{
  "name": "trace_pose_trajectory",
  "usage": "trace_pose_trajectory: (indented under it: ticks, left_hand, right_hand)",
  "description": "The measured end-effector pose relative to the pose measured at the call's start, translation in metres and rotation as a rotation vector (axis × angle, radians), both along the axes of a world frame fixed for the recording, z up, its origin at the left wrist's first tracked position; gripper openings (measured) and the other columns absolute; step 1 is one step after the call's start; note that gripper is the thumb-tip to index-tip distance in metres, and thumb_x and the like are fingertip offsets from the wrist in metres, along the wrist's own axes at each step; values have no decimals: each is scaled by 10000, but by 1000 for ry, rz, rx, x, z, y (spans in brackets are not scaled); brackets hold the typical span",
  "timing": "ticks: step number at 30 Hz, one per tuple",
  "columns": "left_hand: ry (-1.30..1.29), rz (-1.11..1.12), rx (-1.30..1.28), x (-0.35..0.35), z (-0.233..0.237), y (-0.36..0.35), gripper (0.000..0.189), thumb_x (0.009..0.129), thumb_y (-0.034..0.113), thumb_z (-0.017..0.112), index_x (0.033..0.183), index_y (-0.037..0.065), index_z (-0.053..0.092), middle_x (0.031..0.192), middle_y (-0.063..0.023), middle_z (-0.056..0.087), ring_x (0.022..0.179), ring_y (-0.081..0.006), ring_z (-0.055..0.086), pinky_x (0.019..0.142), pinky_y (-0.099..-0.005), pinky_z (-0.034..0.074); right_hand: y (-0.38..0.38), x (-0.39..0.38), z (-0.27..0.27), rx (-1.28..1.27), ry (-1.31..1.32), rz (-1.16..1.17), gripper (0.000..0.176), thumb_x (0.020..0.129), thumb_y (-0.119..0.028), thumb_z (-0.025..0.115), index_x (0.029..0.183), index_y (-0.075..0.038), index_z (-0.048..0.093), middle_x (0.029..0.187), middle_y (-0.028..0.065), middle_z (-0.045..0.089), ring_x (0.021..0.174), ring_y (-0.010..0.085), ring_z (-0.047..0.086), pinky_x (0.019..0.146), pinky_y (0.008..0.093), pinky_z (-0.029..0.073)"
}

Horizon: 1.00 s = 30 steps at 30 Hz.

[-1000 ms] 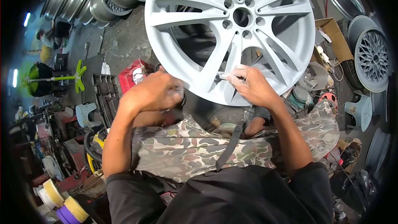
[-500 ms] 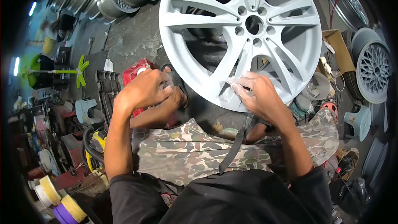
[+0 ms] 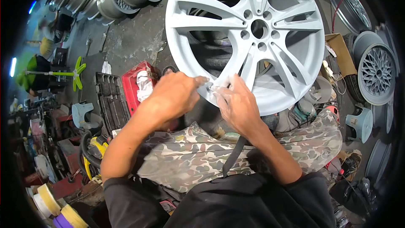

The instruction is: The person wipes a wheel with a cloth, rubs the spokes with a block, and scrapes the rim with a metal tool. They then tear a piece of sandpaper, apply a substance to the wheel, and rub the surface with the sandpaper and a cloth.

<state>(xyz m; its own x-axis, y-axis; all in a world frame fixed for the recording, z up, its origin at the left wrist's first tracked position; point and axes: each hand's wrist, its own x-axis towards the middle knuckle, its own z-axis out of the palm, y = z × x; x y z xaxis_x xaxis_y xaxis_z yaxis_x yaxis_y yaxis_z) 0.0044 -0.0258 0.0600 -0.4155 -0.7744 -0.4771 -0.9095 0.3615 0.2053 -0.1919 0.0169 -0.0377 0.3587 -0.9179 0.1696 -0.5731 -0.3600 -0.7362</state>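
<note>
A large white multi-spoke wheel rim lies face up in front of me. My left hand is over its near-left edge, fingers curled and fingertips meeting those of my other hand. Whitish dust coats the fingers of my right hand, which is closed in a pinch at the base of a near spoke. A small greyish-white bit shows between the two sets of fingertips, too small to name. The palms are hidden from above.
A red toolbox with a white cloth stands left of the wheel. Tyres show beneath it. Mesh-faced wheels stand at right, near a cardboard box and a light blue stool. A green-legged stand is far left.
My left hand has moved right from beside the toolbox to the wheel's near edge. My right hand has shifted left along the rim, and the fingertips now meet.
</note>
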Motion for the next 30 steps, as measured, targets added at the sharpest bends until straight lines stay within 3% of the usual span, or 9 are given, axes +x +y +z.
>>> trace_pose_trajectory:
  ticks: [2, 9, 14, 16, 18, 22, 25, 30]
  left_hand:
    - [-125, 6, 30, -4, -22, 5, 579, 830, 126, 629, 1406, 183, 620, 893, -248, 723, 833, -428, 708, 785, -492, 572]
    - [-229, -93, -41, -12, -39, 1, 590, 826, 167, 640, 1414, 205, 626, 858, -218, 734, 809, -370, 732, 741, -455, 586]
    - [-315, -13, -178, 2, -18, -14, 638, 744, 245, 760, 1374, 224, 664, 809, -152, 749, 758, -336, 743, 712, -426, 595]
    - [-356, 0, -188, 1, -22, -17, 717, 682, 298, 816, 1374, 194, 661, 841, -152, 754, 812, -337, 751, 748, -420, 598]
    - [-362, -130, 11, -5, -26, -17, 627, 754, 249, 760, 1366, 158, 660, 883, -172, 757, 879, -345, 753, 800, -431, 597]
    - [-260, -108, 52, -3, -13, -18, 476, 811, 181, 690, 1285, 139, 710, 911, -206, 749, 927, -366, 743, 849, -445, 586]
    - [56, 69, -237, 26, 0, -22, 308, 828, 119, 649, 1106, 131, 782, 915, -213, 736, 857, -421, 710, 830, -470, 566]
    - [159, 189, -248, 43, 21, -13, 299, 876, 144, 635, 1146, 130, 763, 902, -200, 727, 853, -412, 669, 847, -480, 536]
  right_hand:
    - [-4, -4, 4, -70, -112, -76, 133, 874, -63, 654, 953, 33, 702, 957, 224, 564, 940, 386, 615, 787, 498, 501]
    - [-14, -23, 5, 50, -104, -90, 164, 877, -54, 681, 1013, 32, 714, 925, 202, 571, 949, 383, 613, 812, 482, 512]
    - [-20, -13, 5, -43, -86, -139, 122, 871, -87, 694, 925, 11, 645, 900, 177, 581, 924, 371, 608, 827, 468, 492]
    - [-27, -9, 5, -98, -70, -126, 134, 856, -98, 699, 905, -1, 621, 897, 173, 583, 919, 370, 604, 838, 471, 479]
    - [-35, -2, 1, -158, -50, -109, 150, 842, -109, 703, 885, -12, 597, 895, 168, 586, 914, 370, 599, 850, 474, 466]
    - [-43, 21, -13, -229, -1, -9, 144, 814, -90, 685, 896, -20, 589, 893, 167, 597, 898, 379, 601, 854, 482, 453]
    - [-36, 34, -10, -122, 27, 31, 139, 844, -13, 603, 975, -13, 556, 892, 197, 632, 886, 418, 615, 830, 499, 479]
    - [-27, 41, 0, 69, -52, 21, 177, 865, 34, 553, 1025, -1, 487, 896, 254, 654, 858, 492, 642, 754, 585, 492]
